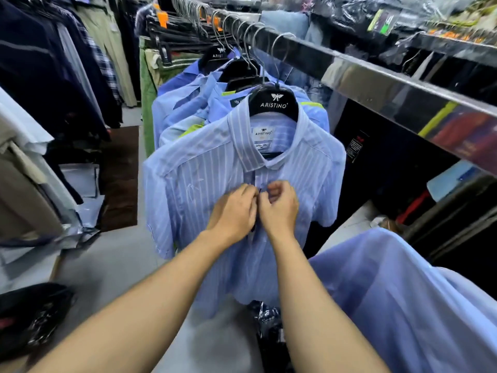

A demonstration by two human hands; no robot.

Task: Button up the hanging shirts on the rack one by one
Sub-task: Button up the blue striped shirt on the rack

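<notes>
Where both hands' grip pinches the striped shirt [215, 168] placket, the button stays hidden.

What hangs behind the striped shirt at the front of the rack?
Behind the striped shirt hang more blue shirts on black hangers, some with lime-green trim. The front shirt covers their fronts, so their buttons cannot be seen.

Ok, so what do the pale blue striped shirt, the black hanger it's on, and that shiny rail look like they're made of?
Pale blue striped shirt: thin woven fabric, likely cotton or a blend; it drapes softly and creases.
Black hanger: probably moulded plastic, smooth with white printed lettering, on a bare wire hook.
Shiny rail: polished metal, judging by its mirror-like reflections.
Both hands, left hand and right hand, pinch the shirt's front.
</notes>
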